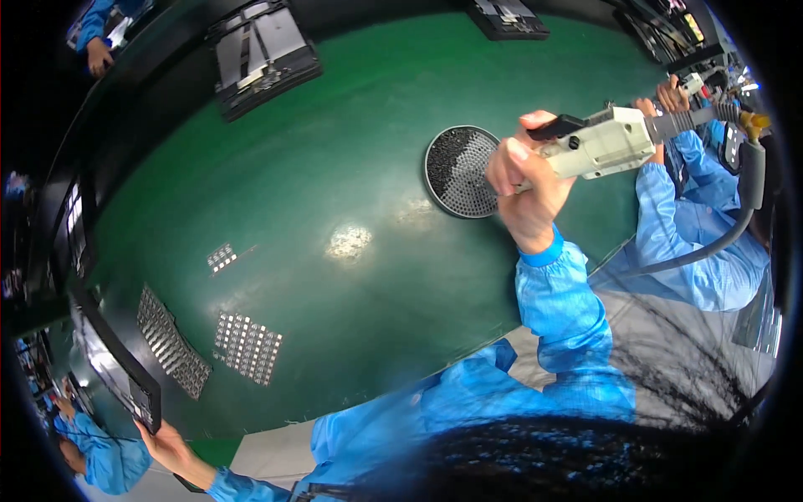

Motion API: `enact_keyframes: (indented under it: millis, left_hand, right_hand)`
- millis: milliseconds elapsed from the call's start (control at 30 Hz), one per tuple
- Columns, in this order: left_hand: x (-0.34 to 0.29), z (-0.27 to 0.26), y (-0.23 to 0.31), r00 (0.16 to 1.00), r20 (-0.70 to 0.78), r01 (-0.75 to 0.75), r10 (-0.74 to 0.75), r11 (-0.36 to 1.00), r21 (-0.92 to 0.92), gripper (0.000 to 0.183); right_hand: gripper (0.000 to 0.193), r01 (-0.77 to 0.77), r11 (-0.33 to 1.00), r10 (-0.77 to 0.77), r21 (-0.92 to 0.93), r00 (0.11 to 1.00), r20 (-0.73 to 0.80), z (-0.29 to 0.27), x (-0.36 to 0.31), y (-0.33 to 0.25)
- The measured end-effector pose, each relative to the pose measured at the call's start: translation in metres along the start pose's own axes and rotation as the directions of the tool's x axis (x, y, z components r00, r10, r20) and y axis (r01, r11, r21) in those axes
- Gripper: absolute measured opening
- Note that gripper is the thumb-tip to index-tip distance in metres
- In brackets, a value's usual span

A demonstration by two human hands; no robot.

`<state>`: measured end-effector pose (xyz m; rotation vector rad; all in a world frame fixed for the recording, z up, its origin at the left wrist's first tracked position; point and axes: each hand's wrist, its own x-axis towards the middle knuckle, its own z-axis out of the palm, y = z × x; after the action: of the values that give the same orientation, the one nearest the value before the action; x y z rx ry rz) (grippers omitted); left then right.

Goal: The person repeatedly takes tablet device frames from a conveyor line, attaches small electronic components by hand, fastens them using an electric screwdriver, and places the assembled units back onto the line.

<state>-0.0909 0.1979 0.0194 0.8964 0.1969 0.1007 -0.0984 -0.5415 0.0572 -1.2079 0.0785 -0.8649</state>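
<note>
My right hand [535, 188] is raised over the right side of the green table, wrapped round a cream-coloured power screwdriver [615, 144] with a black lever. The screwdriver's tip is hidden by my fingers. Just behind that hand lies a round perforated screw tray [478, 171], with small black screws [445, 159] heaped on its left part. At the lower left, my left hand [171, 452] grips the near corner of a black flat device unit [125, 372], which stands tilted at the table's edge. Some of those fingers are hidden behind the unit.
Two sheets of small metallic pieces [173, 343] [248, 347] and a smaller strip [222, 258] lie on the green table [360, 309]. More black units [263, 54] [508, 17] stand along the far side. A hose [711, 251] curves at right beside co-workers in blue sleeves [698, 243].
</note>
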Motion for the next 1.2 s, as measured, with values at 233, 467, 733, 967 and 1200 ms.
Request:
enact_keyframes:
  millis: [233, 467, 733, 967, 1200]
  left_hand:
    - [-0.048, 0.207, -0.128, 0.992, -0.048, 0.115, -0.116, 0.993, -0.028, 0.045]
    - [-0.066, 0.352, -0.208, 0.847, 0.101, 0.454, -0.522, 0.810, 0.371, 0.072]
    - [-0.077, 0.356, -0.232, 0.836, 0.203, 0.339, -0.510, 0.771, 0.539, 0.069]
    - [-0.069, 0.367, -0.216, 0.789, 0.244, 0.244, -0.564, 0.652, 0.718, 0.071]
    - [-0.050, 0.347, -0.209, 0.720, 0.265, 0.165, -0.641, 0.530, 0.832, 0.066]
  right_hand:
    - [0.027, -0.042, 0.999, 0.044, -0.033, 0.996, 0.073, 0.006, 0.002, 0.011]
    - [0.029, -0.111, 0.992, 0.114, -0.052, 0.992, 0.056, 0.011, 0.008, 0.015]
    - [0.030, -0.144, 0.988, 0.150, -0.053, 0.982, 0.115, 0.004, 0.013, 0.014]
    - [0.027, -0.171, 0.983, 0.178, -0.066, 0.977, 0.121, 0.001, 0.012, 0.011]
    - [0.024, -0.166, 0.982, 0.172, -0.090, 0.983, 0.065, 0.008, 0.012, 0.014]
